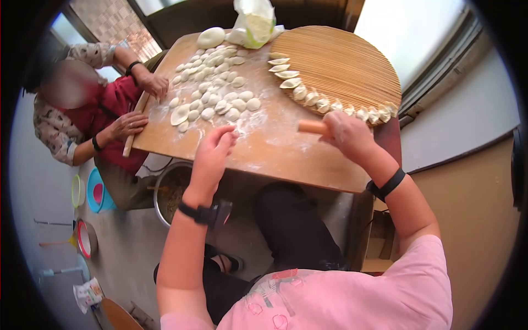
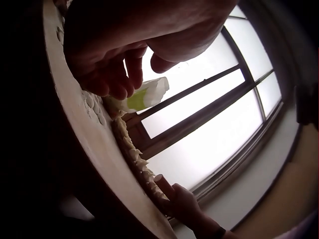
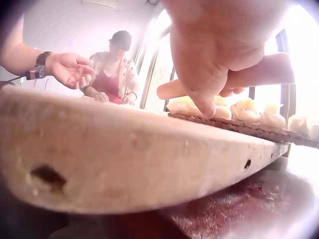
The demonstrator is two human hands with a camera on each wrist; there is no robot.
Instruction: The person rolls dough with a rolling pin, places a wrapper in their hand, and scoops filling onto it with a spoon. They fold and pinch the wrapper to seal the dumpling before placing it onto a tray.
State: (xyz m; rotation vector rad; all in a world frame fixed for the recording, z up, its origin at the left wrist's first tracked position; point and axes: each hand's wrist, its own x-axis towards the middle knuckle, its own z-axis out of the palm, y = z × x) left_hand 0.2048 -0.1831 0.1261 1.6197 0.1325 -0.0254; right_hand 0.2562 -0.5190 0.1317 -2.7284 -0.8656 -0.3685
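Note:
My right hand (image 1: 349,135) grips a short wooden rolling pin (image 1: 312,127) above the floured board (image 1: 286,162), close to the round slatted mat (image 1: 341,60). In the right wrist view, the fingers of my right hand (image 3: 219,55) wrap round the rolling pin (image 3: 172,90), beside filled dumplings (image 3: 245,110). My left hand (image 1: 213,157) hovers over the board's near edge, its fingers loosely bent and holding nothing, also in the left wrist view (image 2: 149,30). Small dough rounds (image 1: 253,104) lie beyond it. Dumplings (image 1: 300,92) line the mat's left and near edges.
Another person (image 1: 104,104) sits at the left, hands by a long rolling pin (image 1: 128,144). At the back are a larger dough lump (image 1: 211,38) and an opened flour bag (image 1: 258,27). A metal bowl (image 1: 159,206) stands below the board; basins (image 1: 94,192) are on the floor.

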